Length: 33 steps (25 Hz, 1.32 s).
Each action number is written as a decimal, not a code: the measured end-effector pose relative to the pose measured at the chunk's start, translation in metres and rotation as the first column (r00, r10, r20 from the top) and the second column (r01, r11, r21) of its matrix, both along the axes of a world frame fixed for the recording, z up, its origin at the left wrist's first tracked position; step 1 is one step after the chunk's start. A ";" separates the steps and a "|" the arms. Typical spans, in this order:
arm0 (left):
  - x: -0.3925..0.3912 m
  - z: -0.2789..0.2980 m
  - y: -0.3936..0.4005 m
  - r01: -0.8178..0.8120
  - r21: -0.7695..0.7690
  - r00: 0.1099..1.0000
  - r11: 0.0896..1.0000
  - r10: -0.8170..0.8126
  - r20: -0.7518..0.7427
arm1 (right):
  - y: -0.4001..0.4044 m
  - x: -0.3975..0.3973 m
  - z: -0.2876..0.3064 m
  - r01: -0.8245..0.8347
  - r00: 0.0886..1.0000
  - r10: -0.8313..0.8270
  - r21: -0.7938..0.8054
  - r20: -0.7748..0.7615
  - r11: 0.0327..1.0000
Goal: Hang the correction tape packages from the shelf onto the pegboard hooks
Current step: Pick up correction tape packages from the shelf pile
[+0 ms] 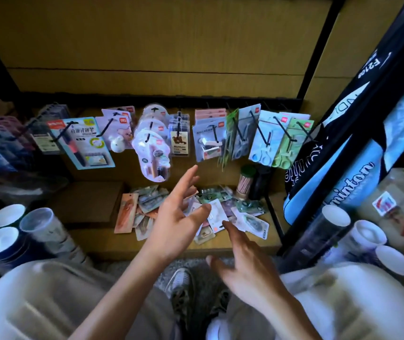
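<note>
Wooden shelf [245, 244] boards carry a loose heap of correction tape packages [196, 207], lying flat and overlapping, none of them lifted yet. Both hands reach over the heap with fingers spread and nothing held: the left hand [179, 217] above its middle, the right hand [247, 263] lower, its fingertip at a white package [217, 213]. Above, the pegboard hooks [264, 131] already hold carded goods, though whether any are correction tape is unclear. Nearly all the hanging seems left to do.

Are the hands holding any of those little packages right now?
No. The left hand and right hand are both open above the correction tape packages, holding nothing.
</note>
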<state>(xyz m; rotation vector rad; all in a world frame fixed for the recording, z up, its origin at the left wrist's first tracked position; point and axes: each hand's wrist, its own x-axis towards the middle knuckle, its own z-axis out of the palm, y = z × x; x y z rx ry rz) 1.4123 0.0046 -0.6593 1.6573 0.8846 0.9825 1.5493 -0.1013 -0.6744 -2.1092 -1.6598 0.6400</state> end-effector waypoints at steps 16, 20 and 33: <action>0.076 -0.214 0.138 -0.269 -0.532 0.950 0.803 0.130 -0.283 | 0.192 0.092 -0.232 0.018 0.994 -0.058 -0.373 -0.095 0.927; 0.078 -0.249 0.160 -0.294 -0.523 0.929 0.800 0.110 -0.354 | 0.254 0.111 -0.270 0.226 0.974 -0.228 -0.188 0.011 0.956; 0.068 -0.231 0.145 -0.307 -0.432 0.944 0.848 0.212 -0.254 | 0.259 0.121 -0.246 0.552 0.449 -0.548 -0.263 -0.706 0.791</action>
